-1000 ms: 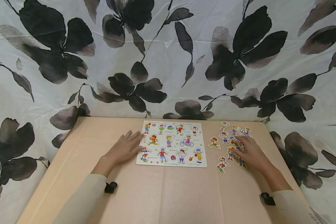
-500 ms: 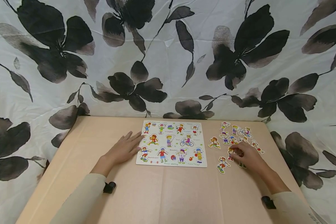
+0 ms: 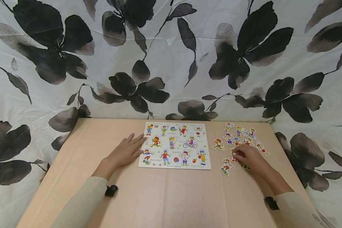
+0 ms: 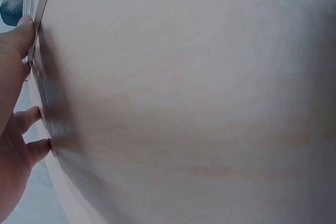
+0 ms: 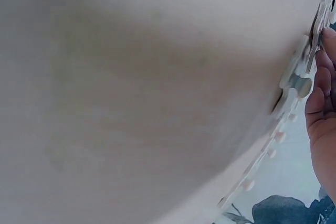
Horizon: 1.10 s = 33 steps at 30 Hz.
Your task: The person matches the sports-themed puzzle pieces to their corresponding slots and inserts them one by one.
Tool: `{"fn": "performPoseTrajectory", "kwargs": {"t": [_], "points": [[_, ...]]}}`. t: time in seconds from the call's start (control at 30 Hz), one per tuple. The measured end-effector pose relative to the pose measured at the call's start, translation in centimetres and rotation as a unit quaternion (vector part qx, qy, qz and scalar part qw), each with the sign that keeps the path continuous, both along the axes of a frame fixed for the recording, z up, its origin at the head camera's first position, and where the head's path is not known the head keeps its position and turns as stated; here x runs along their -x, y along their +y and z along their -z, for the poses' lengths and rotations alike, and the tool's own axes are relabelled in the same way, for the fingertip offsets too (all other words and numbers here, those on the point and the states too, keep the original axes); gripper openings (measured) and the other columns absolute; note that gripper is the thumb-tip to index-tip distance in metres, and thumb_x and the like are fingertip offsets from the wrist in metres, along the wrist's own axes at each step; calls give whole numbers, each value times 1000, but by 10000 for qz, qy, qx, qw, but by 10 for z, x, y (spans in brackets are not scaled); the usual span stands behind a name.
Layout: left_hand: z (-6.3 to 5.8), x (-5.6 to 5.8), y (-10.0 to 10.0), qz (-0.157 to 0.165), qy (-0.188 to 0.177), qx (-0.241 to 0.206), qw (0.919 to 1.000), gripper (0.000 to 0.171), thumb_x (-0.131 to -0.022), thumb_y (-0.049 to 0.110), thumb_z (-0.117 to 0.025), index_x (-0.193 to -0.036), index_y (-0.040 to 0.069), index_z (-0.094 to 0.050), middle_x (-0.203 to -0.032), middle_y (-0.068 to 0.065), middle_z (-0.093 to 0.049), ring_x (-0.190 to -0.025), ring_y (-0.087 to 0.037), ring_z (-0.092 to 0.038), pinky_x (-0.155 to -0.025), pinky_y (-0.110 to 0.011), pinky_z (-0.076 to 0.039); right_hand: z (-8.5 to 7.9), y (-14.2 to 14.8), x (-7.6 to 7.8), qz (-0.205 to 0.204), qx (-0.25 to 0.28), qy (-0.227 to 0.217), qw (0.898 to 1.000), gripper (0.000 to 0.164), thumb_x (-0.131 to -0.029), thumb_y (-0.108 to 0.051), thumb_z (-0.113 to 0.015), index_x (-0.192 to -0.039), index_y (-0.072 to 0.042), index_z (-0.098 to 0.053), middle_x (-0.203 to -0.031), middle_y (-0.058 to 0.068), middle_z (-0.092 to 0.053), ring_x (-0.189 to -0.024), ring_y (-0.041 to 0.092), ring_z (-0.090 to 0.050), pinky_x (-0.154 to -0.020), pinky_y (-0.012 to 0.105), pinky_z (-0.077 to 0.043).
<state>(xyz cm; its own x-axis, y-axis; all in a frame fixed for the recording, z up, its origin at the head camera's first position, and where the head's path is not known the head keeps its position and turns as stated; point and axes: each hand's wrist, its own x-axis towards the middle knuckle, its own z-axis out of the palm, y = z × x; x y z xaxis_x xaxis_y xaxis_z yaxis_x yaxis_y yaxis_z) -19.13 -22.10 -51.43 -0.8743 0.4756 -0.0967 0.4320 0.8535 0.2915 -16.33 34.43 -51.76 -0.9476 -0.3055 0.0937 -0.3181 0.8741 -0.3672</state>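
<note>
The puzzle board (image 3: 174, 150), white with printed children at sports, lies at the table's far middle. My left hand (image 3: 127, 151) rests with its fingers spread at the board's left edge; the left wrist view shows the thumb (image 4: 23, 36) against that edge. To the right of the board, my right hand (image 3: 251, 160) pinches a child-shaped puzzle piece (image 3: 233, 155), which it partly covers. In the right wrist view this hand (image 5: 325, 82) has curled fingers, and a thin piece (image 5: 316, 35) stands tilted at the thumb. Another piece (image 3: 246, 167) is mostly hidden under the hand.
Several loose cut-out pieces lie around the right hand, among them a cyclist piece (image 3: 249, 133), a runner piece (image 3: 218, 144) and a skateboarder piece (image 3: 226, 167). The tan table (image 3: 171, 199) ends at the back against a floral cloth (image 3: 171, 63).
The right hand has drawn back slightly from over the pieces, its fingers going from spread to pinching one piece. More pieces behind it now show. The left hand has stayed at the board.
</note>
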Motion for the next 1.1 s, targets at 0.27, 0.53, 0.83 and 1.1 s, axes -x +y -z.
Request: {"fn": "performPoseTrajectory", "kwargs": {"t": [0.27, 0.53, 0.83, 1.1], "points": [[-2, 0, -1, -14, 1, 93, 10000, 65, -106, 45, -53, -163, 21, -33, -171, -2, -27, -156, -47, -20, -123, -69, -21, -12, -17, 9, -96, 101, -26, 9999, 13, -91, -17, -80, -99, -9, -75, -86, -4, -67, -78, 10, -57, -69, 31, -53], [-5, 0, 0, -11, 7, 61, 10000, 64, -106, 43, -55, -163, 21, -35, -171, -2, -28, -157, -47, -20, -123, -69, -21, -25, -54, 30, -97, 312, -172, 9993, 14, -92, -17, -79, -101, -7, -75, -88, 0, -67, -79, 13, -58, -69, 29, -52], [0, -5, -1, -57, -67, 13, 10000, 65, -106, 44, -54, -163, 21, -34, -171, -1, -27, -157, -47, -19, -124, -69, -20, -32, -114, 56, -495, 481, -83, 9976, 15, -93, -19, -79, -101, -7, -76, -92, 1, -67, -82, 13, -60, -71, 29, -53], [-4, -3, 2, -149, -100, -8, 9998, 65, -106, 47, -54, -163, 22, -34, -172, 0, -26, -158, -45, -18, -124, -68, -20, -38, -168, 78, -627, 581, -332, 9958, 15, -95, -21, -77, -103, -8, -76, -91, 2, -66, -84, 14, -58, -74, 28, -52]]}}
